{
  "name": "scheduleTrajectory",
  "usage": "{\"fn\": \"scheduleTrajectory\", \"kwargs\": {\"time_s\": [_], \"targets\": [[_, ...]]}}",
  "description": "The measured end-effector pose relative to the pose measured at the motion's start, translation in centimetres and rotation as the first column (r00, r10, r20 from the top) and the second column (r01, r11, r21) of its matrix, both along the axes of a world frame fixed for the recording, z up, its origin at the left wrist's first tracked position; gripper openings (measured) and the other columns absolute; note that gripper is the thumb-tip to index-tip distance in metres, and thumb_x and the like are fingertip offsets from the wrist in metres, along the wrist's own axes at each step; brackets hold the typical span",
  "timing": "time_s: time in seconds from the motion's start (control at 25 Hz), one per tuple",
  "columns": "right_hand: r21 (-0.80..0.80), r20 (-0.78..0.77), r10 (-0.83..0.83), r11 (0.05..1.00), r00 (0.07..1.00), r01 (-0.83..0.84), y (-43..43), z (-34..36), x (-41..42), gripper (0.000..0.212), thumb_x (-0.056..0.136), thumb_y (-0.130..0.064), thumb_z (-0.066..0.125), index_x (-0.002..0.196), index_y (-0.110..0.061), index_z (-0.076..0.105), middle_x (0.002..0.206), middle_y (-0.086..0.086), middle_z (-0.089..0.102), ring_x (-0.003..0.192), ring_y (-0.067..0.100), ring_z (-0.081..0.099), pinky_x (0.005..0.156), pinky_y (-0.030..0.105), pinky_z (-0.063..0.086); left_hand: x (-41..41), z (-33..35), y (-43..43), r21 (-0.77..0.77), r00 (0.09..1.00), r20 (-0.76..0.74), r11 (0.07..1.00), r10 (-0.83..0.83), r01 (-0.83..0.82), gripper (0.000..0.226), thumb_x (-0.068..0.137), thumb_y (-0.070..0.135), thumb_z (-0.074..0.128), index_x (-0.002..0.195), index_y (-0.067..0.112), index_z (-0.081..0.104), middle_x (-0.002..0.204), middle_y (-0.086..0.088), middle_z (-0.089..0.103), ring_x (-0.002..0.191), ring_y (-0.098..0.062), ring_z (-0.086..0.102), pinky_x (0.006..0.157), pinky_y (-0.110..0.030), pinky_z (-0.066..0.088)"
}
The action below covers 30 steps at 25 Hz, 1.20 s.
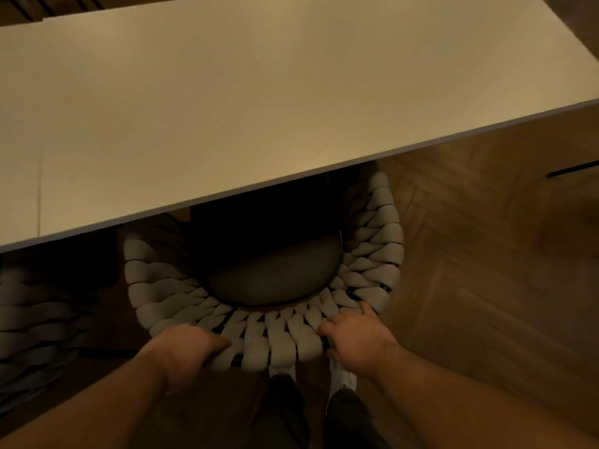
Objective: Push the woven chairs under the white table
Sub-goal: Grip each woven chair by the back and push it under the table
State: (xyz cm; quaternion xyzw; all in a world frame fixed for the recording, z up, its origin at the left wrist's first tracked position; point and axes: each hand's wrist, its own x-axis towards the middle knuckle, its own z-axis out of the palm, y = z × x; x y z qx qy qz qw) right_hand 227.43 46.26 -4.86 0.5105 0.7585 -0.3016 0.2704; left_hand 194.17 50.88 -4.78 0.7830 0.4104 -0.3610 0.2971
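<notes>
Woven chair [282,338] sits right in front of us, with its front part tucked under the white table [259,92]. We see its round dark seat cushion [275,273] half hidden in the table's shadow. Fat, pale, puffy strips make the curved back of the chair. Our left hand [184,348] is wrapped around the back rim on the left side. Our right hand [355,335] grips the same rim on the right side. Both hands are closed on the chair, with a gap of woven strips between them. Another woven chair [35,322] is at the far left, in the dark by the table edge. Below the chair back we see our white shoes [342,375] on the wooden floor [486,286].
</notes>
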Motion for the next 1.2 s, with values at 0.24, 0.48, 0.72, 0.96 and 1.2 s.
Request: {"fn": "scheduleTrajectory", "kwargs": {"time_s": [0.24,0.48,0.72,0.96,1.2], "targets": [[0.007,-0.013,-0.025,1.0,1.0,0.025,0.5,0.4,-0.3,0.049,0.102,-0.045,0.054,0.149,-0.03,0.046,0.151,0.002,0.051,0.144,0.026,0.039,0.124,0.063,0.003,-0.3,-0.6,0.5,-0.012,0.998,-0.03,0.998,0.058,-0.058,0.06,0.097,0.027,0.062,0.149,0.049,0.042,0.144,0.017,0.055,0.131,-0.009,0.052,0.113,-0.037,0.042],[0.15,0.12,-0.181,0.975,0.976,0.163,-1.3,0.2,1.4,0.077,0.093,-0.073,0.048,0.157,-0.03,0.037,0.17,0.003,0.022,0.158,0.032,0.008,0.122,0.069,0.0,1.5,-0.6,0.2,-0.021,0.993,-0.042,0.994,0.108,-0.109,0.05,0.093,0.024,0.068,0.137,0.041,0.055,0.133,0.012,0.062,0.121,-0.011,0.057,0.108,-0.038,0.046],[0.137,0.115,-0.237,0.966,0.965,0.221,-1.5,0.5,1.2,0.079,0.093,-0.072,0.051,0.154,-0.022,0.044,0.162,0.004,0.038,0.155,0.029,0.021,0.125,0.062,0.006,1.9,0.6,1.1,-0.069,0.986,-0.096,0.987,0.136,-0.143,0.059,0.088,0.034,0.079,0.141,0.038,0.054,0.136,0.01,0.061,0.126,-0.014,0.056,0.109,-0.038,0.046],[0.225,-0.01,-0.477,0.855,0.879,0.467,-1.3,2.6,0.6,0.041,0.091,-0.056,0.062,0.117,-0.024,0.066,0.109,-0.001,0.065,0.102,0.02,0.06,0.092,0.041,0.052,5.0,2.3,1.9,-0.102,0.953,-0.154,0.955,0.261,-0.278,0.052,0.086,0.077,0.059,0.109,0.033,0.074,0.105,0.007,0.069,0.094,-0.012,0.064,0.08,-0.033,0.054],[0.207,-0.148,-0.725,0.643,0.673,0.737,-1.4,6.0,6.6,0.032,0.099,-0.048,0.06,0.118,-0.024,0.07,0.109,0.002,0.07,0.101,0.022,0.064,0.08,0.035,0.053,12.0,5.0,4.6,0.03,0.963,0.057,0.964,0.262,-0.264,0.047,0.094,0.064,0.06,0.116,0.024,0.071,0.108,0.004,0.067,0.102,-0.017,0.063,0.093,-0.041,0.055]]}}
